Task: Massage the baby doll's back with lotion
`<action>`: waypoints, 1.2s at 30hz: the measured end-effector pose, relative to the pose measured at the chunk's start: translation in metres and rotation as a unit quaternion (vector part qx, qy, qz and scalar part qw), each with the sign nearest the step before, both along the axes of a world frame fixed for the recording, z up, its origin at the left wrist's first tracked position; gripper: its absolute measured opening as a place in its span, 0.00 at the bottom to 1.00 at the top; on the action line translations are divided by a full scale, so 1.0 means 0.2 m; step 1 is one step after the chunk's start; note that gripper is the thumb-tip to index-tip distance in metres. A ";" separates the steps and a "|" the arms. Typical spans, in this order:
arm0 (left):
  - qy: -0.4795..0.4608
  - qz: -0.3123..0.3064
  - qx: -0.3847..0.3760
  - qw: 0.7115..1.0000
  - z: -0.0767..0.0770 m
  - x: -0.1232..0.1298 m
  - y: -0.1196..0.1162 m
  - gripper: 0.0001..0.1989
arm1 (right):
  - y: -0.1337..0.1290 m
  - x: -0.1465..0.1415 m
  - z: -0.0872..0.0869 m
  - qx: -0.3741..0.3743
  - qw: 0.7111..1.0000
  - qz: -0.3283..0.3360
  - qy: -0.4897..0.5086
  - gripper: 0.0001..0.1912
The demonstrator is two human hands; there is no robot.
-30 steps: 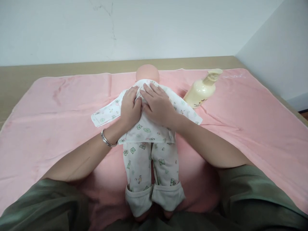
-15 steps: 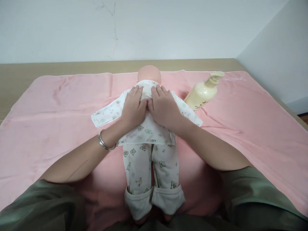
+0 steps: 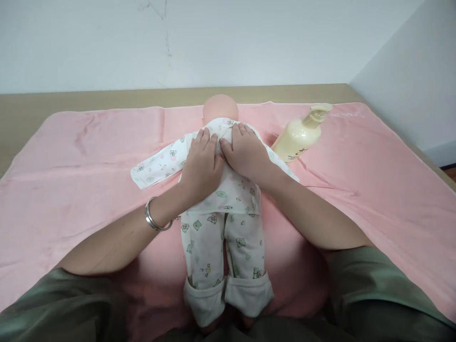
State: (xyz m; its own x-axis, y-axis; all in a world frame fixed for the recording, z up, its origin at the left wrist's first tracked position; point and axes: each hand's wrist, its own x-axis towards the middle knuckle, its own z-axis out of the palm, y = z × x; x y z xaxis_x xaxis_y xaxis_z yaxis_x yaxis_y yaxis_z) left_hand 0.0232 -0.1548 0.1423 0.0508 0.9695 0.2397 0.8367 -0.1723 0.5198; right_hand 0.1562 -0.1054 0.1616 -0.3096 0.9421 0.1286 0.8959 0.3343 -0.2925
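Observation:
A baby doll lies stretched out in front of me, its bald head at the far end and no face showing. It wears a white printed shirt and matching trousers with turned-up cuffs. My left hand rests open on the left side of the doll's upper back, fingers pointing away from me. My right hand lies flat on the right side of it, thumb spread toward the left hand. Neither hand holds anything. A silver bangle circles my left wrist.
Under the doll a pink blanket covers most of the wooden surface. A pale yellow pump bottle leans beyond the doll's right sleeve. White walls stand behind and at the right.
My left hand has slid slightly back toward me on the shirt, and the right has shifted slightly away. The thumbs, close together before, are now staggered. The left sleeve has shifted slightly outward.

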 end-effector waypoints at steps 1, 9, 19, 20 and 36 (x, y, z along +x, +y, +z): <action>-0.008 0.006 -0.004 1.000 0.00 -0.01 0.02 0.29 | -0.03 0.00 0.00 0.022 1.000 0.004 -0.013 0.33; -0.038 0.039 -0.009 0.998 0.00 -0.11 0.15 0.27 | -0.21 -0.01 0.05 0.078 0.990 0.091 -0.072 0.24; 0.011 -0.016 0.033 0.999 -0.02 -0.03 0.04 0.25 | -0.02 0.01 -0.02 0.045 0.998 0.042 -0.006 0.31; 0.005 -0.013 0.028 1.000 -0.03 -0.05 0.07 0.25 | -0.06 0.00 -0.02 0.058 0.997 0.046 -0.016 0.31; 0.020 -0.014 0.029 0.999 -0.02 0.00 -0.03 0.27 | 0.04 0.03 -0.01 -0.017 0.999 0.020 0.025 0.32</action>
